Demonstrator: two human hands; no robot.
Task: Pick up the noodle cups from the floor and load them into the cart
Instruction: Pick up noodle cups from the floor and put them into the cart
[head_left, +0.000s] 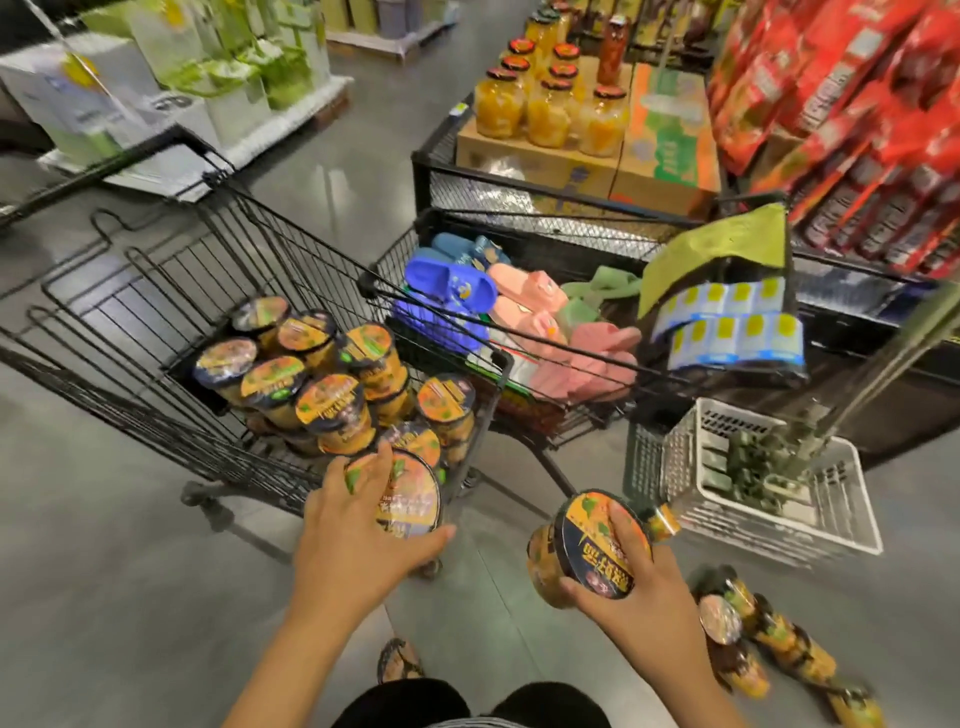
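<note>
Grey floor (104, 571); two hands (348, 525) (644, 597), two cups (410, 504) (584, 548)

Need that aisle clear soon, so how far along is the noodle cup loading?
Done: about ten stacked cups sit in the black wire cart. In hand: the left hand holds one cup at the cart's near edge, and the right hand grips a second cup beside it. Left: several floor cups lie on the floor at lower right. It looks past halfway, not finished.
</note>
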